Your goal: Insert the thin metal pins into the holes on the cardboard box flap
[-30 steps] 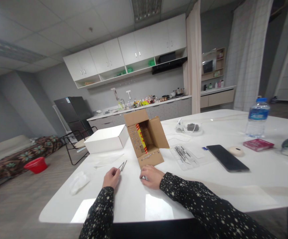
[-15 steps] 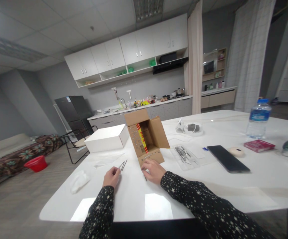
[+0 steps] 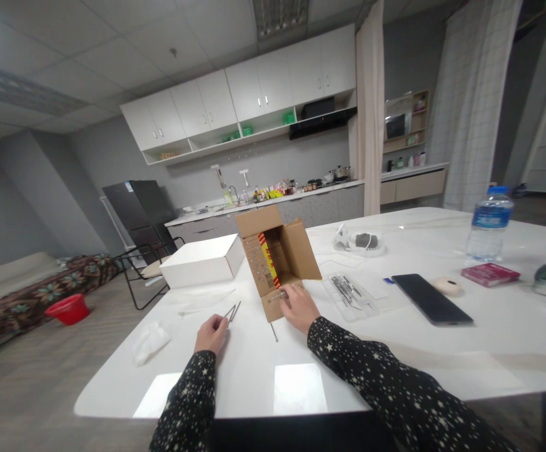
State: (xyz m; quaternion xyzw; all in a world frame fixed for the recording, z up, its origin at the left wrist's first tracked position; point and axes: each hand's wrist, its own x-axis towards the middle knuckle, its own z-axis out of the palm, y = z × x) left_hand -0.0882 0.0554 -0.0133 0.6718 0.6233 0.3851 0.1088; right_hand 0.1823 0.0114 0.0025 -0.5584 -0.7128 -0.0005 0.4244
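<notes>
Left hand [image 3: 211, 334] low, fingers pinched together, forearm straight ahead. Right hand [image 3: 300, 307] reached further forward, palm down, fingers loosely curled, forearm angled inward.

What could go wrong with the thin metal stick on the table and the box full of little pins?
The thin metal rod lies loose beside the right hand and might roll away. That hand presses the pin-studded flap of the open brown cardboard box, so it could get pricked. The left hand holds pointed metal tweezers that could poke.

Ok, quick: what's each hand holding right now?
Left hand: closed on tweezers.
Right hand: fingers on the cardboard box flap, grip unclear.
</notes>
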